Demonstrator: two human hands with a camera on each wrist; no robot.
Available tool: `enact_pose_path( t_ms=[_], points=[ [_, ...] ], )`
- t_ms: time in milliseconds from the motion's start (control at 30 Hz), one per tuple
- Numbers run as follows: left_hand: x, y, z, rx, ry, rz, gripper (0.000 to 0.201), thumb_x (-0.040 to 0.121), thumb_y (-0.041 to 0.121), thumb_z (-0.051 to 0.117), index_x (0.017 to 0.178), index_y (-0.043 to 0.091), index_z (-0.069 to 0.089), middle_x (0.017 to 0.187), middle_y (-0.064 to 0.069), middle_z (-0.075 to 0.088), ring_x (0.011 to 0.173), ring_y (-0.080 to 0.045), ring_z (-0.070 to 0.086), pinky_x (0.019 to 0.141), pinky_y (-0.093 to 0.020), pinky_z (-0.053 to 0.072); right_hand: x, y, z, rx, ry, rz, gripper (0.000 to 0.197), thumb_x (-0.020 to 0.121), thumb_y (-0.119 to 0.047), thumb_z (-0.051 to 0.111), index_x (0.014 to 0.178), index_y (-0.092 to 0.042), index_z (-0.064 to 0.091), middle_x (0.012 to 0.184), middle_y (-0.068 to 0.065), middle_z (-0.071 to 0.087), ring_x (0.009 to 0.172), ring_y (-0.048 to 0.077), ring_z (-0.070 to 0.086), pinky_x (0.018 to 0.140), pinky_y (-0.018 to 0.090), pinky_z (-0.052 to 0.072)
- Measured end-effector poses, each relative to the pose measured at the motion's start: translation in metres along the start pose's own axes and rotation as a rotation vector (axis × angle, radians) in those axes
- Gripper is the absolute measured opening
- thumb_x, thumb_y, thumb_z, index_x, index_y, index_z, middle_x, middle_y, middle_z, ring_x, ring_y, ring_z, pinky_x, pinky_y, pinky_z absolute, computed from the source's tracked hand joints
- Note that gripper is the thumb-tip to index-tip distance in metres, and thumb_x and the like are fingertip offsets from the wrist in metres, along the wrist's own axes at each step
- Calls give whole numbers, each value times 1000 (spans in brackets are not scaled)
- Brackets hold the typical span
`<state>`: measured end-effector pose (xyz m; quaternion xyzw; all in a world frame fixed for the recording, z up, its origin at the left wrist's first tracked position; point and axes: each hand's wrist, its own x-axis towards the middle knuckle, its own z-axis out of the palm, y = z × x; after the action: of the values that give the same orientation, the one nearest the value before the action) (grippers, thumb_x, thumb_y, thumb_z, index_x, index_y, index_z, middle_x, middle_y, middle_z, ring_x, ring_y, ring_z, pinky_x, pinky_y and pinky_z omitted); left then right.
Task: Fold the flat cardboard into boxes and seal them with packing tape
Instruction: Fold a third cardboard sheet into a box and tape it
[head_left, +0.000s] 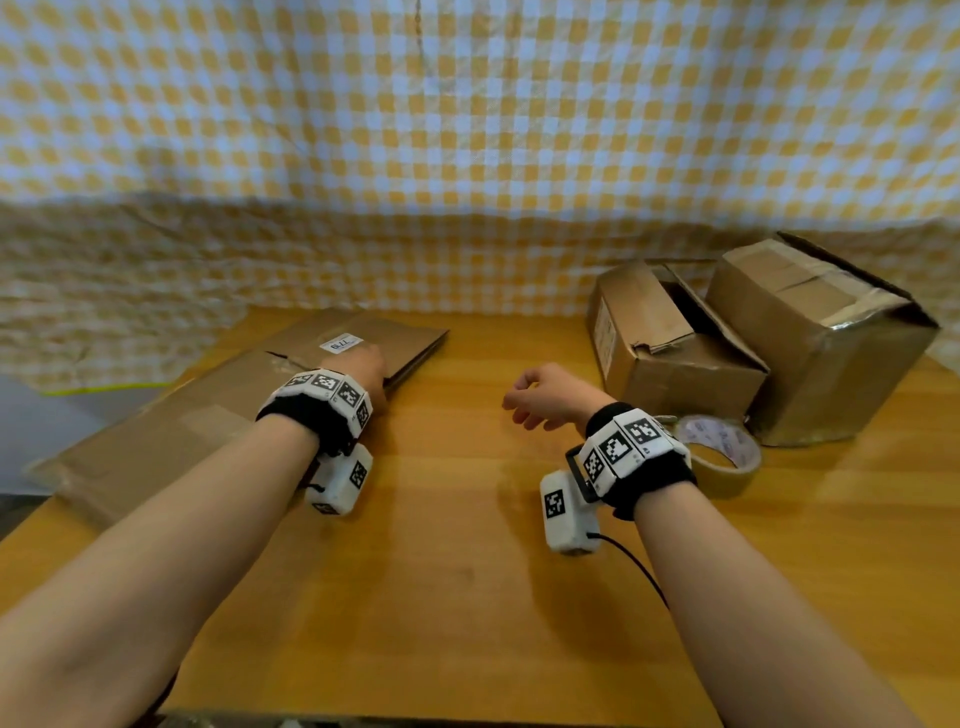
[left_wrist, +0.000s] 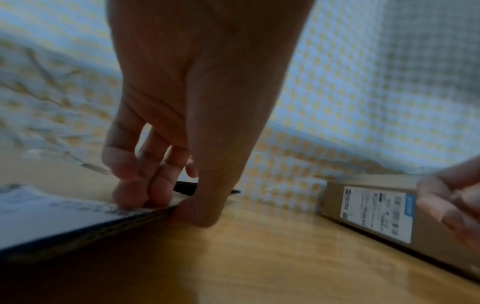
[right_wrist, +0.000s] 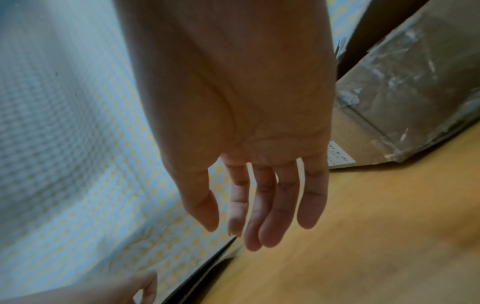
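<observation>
At ten o'clock on the counter (head_left: 441, 571), our left hand (head_left: 363, 371) has the top sheet of flat cardboard (head_left: 374, 338) by its near edge. The left wrist view shows our fingers (left_wrist: 135, 191) on top of the sheet and our thumb tucked under the edge, so they are clamped on it. More flat cardboard (head_left: 156, 441) lies under it, off to nine o'clock.

Our right hand (head_left: 545, 397) hangs over the counter in the middle. Its fingers (right_wrist: 278, 216) are apart and loose, and they hold nothing.

At two o'clock sit two made boxes (head_left: 675, 353). The roll of packing tape (head_left: 722, 452) lies at three o'clock, just beside them and close behind our right wrist.

What could go wrong? We pinch only one small spot of the sheet. If we lift it that way, it may bend, flop, or slip out. Our thumb may also catch two sheets at once, since the edge looks like a thin stack. If we swing the sheet to the right, it may bump the boxes or push the tape away. We think the right hand should help hold the far edge.
</observation>
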<state>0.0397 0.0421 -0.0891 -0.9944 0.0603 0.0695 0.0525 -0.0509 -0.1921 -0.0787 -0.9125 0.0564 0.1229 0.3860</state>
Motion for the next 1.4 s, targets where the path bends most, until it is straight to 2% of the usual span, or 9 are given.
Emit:
enact_pose_path(
  t_ms=[200, 333, 567, 700, 800, 900, 1033, 1267, 1400],
  points=[
    [-6, 32, -16, -24, 50, 217, 46, 89, 25, 68, 120, 6, 39, 85, -4, 51, 84, -26, 52, 67, -35, 41, 4, 0, 2, 112, -22, -25, 13, 102, -23, 53, 92, -17, 59, 85, 2, 69, 70, 13, 64, 64, 25, 49],
    [-16, 83, -20, -122, 48, 374, 51, 88, 27, 68, 120, 5, 36, 110, -18, 60, 100, -36, 60, 73, -36, 43, 3, 7, 5, 361, -72, 12, 19, 106, -26, 46, 107, -11, 58, 91, 10, 69, 73, 22, 69, 69, 34, 58],
    [-30, 176, -5, -246, 21, 479, 59, 87, 33, 70, 125, 2, 36, 115, -20, 59, 109, -38, 59, 79, -41, 46, -1, 48, -11, 670, -43, 159, 23, 108, -20, 43, 113, -2, 55, 106, 18, 51, 68, 23, 57, 71, 47, 63],
    [-35, 199, -5, -216, -30, 483, 61, 86, 36, 72, 127, 6, 38, 115, -15, 61, 105, -34, 61, 81, -40, 50, -1, 70, -17, 745, -2, 204, 17, 105, -6, 44, 115, -2, 58, 118, 19, 56, 96, 31, 61, 69, 45, 63],
    [-33, 187, -23, -192, -38, 489, 48, 90, 34, 68, 126, 8, 48, 118, -13, 63, 102, -30, 61, 86, -40, 53, 0, 74, -17, 840, 2, 209, 22, 105, -7, 46, 123, 0, 56, 119, 21, 60, 98, 33, 66, 71, 44, 61],
    [-27, 155, -44, -232, -38, 397, 35, 92, 30, 65, 118, 6, 62, 112, -12, 68, 96, -28, 66, 78, -38, 54, 1, 69, -16, 822, -13, 218, 32, 103, -7, 52, 133, 4, 50, 130, 23, 55, 118, 39, 61, 68, 43, 61],
    [-8, 92, -44, -278, -44, 168, 34, 93, 35, 63, 113, 7, 64, 112, -9, 67, 87, -22, 60, 73, -32, 51, 5, 64, -12, 718, 13, 230, 33, 102, -11, 56, 133, 1, 53, 129, 19, 54, 109, 29, 60, 68, 37, 60],
    [-8, 26, -8, -369, -184, -100, 49, 96, 40, 61, 129, 3, 56, 133, -17, 57, 120, -33, 54, 92, -35, 44, 13, 63, -6, 685, 53, 244, 24, 100, -7, 57, 124, -4, 55, 130, 17, 54, 99, 23, 59, 74, 40, 61],
    [-5, 12, -3, -478, -125, -150, 55, 92, 43, 65, 124, -2, 57, 130, -20, 57, 114, -35, 55, 86, -37, 45, 14, 65, -5, 701, 83, 226, 38, 99, -3, 57, 136, -7, 48, 121, 15, 57, 110, 27, 59, 83, 42, 60]
  ],
)
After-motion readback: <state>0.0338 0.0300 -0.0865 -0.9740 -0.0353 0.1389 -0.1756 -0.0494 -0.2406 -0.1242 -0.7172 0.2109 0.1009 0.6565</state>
